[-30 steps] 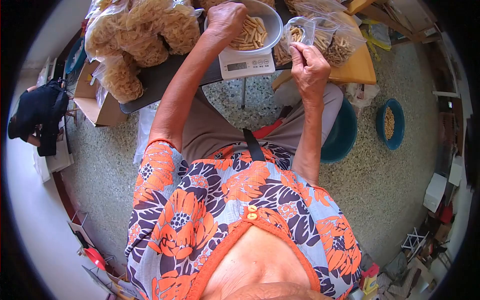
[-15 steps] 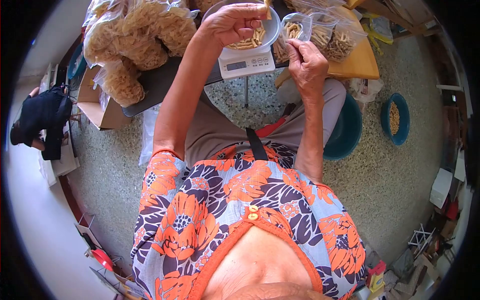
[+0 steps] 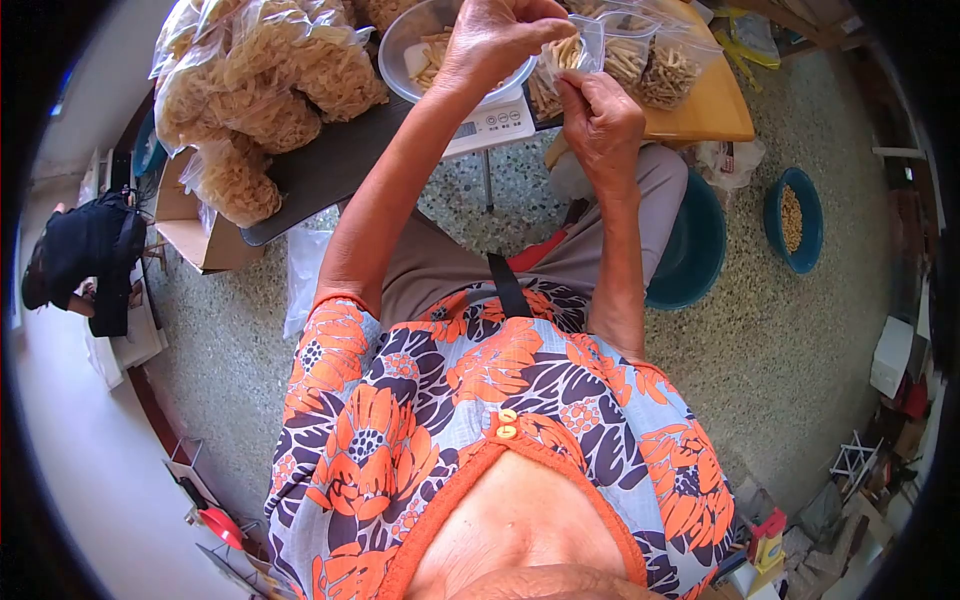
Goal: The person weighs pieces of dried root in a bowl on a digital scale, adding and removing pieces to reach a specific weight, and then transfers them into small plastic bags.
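My right hand (image 3: 605, 125) pinches the lower edge of a small clear plastic bag (image 3: 590, 45) that has pale, dried stick-like pieces (image 3: 566, 52) in it. My left hand (image 3: 505, 40) is over the bag's left side, thumb and fingers drawn together; what is between them, if anything, is hidden. Under my left wrist, a clear plastic bowl (image 3: 394, 68) with more stick pieces (image 3: 432, 58) stands on a white digital scale (image 3: 497, 124). My forearm partly covers the scale's display.
Large bags of thin tan dried flakes (image 3: 250, 85) are piled on the dark table (image 3: 335, 165). Filled bags of sticks (image 3: 668, 78) lie on a yellow wooden board (image 3: 722, 115). Teal basins (image 3: 700, 260) stand on the floor. A person in dark clothes (image 3: 90, 250) is far left.
My left hand has moved right, from above the bowl to the small bag, and the stick piece in its fingers no longer shows. The bag and my right hand shifted slightly up and left.
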Tool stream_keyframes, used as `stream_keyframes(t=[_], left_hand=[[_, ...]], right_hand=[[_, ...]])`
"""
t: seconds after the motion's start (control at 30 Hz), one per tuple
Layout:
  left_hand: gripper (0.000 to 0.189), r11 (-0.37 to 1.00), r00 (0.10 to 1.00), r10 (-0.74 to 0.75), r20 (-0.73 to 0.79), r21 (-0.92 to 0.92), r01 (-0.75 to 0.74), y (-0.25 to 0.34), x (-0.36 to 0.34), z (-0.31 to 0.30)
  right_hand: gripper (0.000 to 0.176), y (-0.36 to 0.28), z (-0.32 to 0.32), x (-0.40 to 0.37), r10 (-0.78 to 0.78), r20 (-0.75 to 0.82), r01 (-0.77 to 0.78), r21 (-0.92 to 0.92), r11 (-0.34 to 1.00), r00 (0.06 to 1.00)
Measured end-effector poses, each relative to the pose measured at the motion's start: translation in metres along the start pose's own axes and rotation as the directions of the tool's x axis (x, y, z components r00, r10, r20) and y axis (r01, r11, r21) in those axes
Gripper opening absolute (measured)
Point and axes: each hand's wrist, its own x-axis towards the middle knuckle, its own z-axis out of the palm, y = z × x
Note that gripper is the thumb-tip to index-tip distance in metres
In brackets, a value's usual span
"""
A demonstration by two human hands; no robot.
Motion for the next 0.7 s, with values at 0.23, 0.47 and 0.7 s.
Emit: stream_keyframes(t=[0.23, 0.47, 0.7], left_hand=[[0.009, 0.802, 0.987, 0.127, 0.097, 0.576, -0.159, 0.021, 0.006, -0.049], [0.017, 0.469, 0.916, 0.017, 0.401, 0.806, -0.361, -0.037, -0.003, -0.066], [0.018, 0.514, 0.918, -0.045, 0.394, 0.797, -0.317, -0.05, -0.007, -0.057]], right_hand=[[0.012, 0.003, 0.0, 0.001, -0.036, -0.015, 0.035, -0.031, 0.999, 0.999], [0.013, 0.004, 0.0, 0.001, -0.029, -0.012, 0.029, -0.04, 0.999, 0.999], [0.012, 0.003, -0.004, 0.001, -0.001, 0.014, 0.002, -0.061, 0.998, 1.0]])
